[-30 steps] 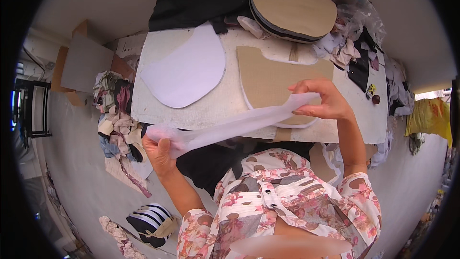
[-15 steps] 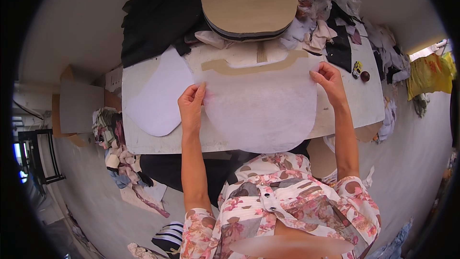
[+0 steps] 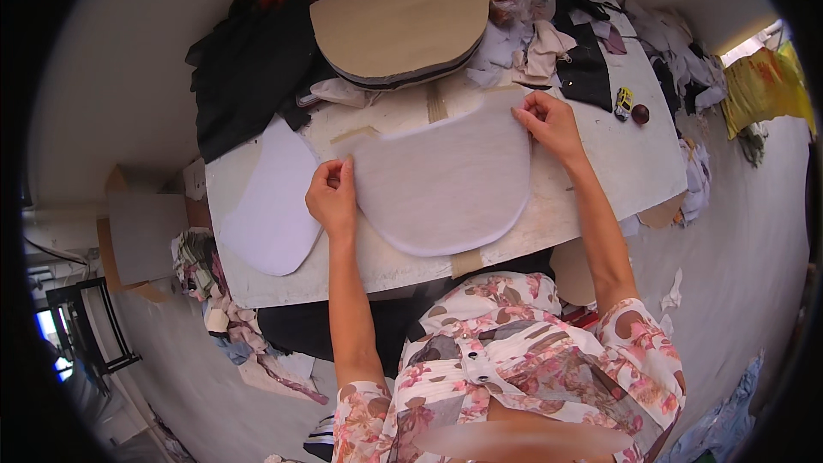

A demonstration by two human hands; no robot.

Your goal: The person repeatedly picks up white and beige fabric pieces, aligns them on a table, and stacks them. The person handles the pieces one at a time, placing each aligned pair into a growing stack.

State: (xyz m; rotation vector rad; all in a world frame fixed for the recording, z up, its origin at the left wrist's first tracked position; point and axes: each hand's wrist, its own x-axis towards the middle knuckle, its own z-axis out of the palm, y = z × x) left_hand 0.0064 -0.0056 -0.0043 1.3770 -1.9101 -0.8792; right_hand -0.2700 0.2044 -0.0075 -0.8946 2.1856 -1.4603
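A thin, whitish, slightly see-through piece of fabric (image 3: 446, 184) with a rounded lower edge is spread between my hands over the table. My left hand (image 3: 333, 195) pinches its upper left corner between thumb and fingers. At the upper right corner my right hand (image 3: 549, 124) pinches it the same way. Ends of a tan strip (image 3: 353, 139) peek out along the fabric's top edge. To the left, beside my left hand, a similar white curved piece (image 3: 273, 206) lies flat. Beyond the held fabric rests a stack of tan-topped, half-round pieces (image 3: 403, 21).
The white table (image 3: 600, 180) has black cloth (image 3: 253, 69) at the far left and crumpled pale scraps (image 3: 542, 56) at the far right. A small yellow toy car (image 3: 623, 103) and a dark round ball (image 3: 640, 114) sit near the right side. Cloth scraps (image 3: 240, 326) lie on the floor at left.
Both hands have moved the fabric away from me, so it covers more of the tan strip and its lower edge sits inside the table's near edge. My view has turned slightly.
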